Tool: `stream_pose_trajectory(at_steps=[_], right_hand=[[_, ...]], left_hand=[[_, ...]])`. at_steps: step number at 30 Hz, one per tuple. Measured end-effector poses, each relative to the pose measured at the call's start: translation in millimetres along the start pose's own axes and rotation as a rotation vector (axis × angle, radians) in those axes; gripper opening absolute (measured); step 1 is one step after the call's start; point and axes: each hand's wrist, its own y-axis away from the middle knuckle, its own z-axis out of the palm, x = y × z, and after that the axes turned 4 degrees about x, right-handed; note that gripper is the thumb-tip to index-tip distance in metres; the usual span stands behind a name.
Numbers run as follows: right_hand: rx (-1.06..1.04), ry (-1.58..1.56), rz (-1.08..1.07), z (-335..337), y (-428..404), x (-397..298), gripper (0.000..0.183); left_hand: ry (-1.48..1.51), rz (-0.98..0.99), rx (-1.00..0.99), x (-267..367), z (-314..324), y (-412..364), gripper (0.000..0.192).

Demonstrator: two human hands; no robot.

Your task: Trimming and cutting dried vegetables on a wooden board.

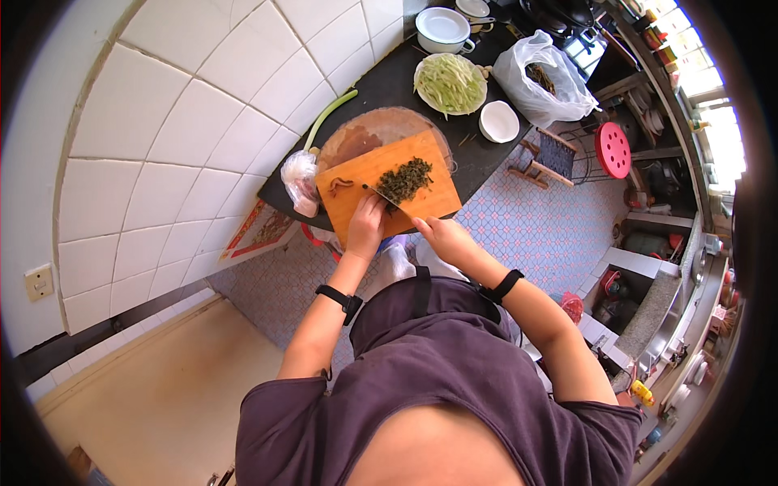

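Observation:
A wooden cutting board [346,209] lies tilted across a round chopping block [395,121] and reaches past the counter's near edge. Chopped dark greens [413,176] are heaped on it. My right hand [447,240] grips a kitchen knife [392,203], whose blade slants across the near side of the heap. Bent over the board, my left hand [366,222] has its fingertips close beside the blade. A few dark greens show by those fingers, but whether they are pinched is hidden. Small brownish strips [340,185] rest at the board's left.
On the dark counter [486,161] are a plate of shredded pale-green vegetable [450,84], a white bowl [499,121], a lidded enamel pot [442,30], a plastic bag [541,85], a green stalk [328,115] and a wrapped bundle [299,181]. A tiled wall [200,121] borders the left; stools [550,157] stand right.

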Motion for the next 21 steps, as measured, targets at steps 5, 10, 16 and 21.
stream_pose_trajectory(at_steps=[5, 10, 16, 21], right_hand=[[0.023, -0.18, -0.018, 9.1, -3.5, 24.2, 0.064], [-0.011, -0.277, 0.107, -6.3, 4.8, 12.4, 0.065], [-0.009, -0.255, 0.08, -8.8, 5.5, 13.2, 0.065], [-0.011, -0.186, 0.04, -21.5, 17.1, -5.7, 0.063]], left_hand=[[0.031, -0.059, -0.033, 6.1, -9.7, -3.5, 0.017], [0.013, -0.157, 0.118, -2.0, -16.0, -8.6, 0.017], [0.005, -0.14, 0.083, -3.3, -7.1, -9.1, 0.018], [0.118, -0.246, 0.156, 23.5, -6.5, 3.0, 0.019]])
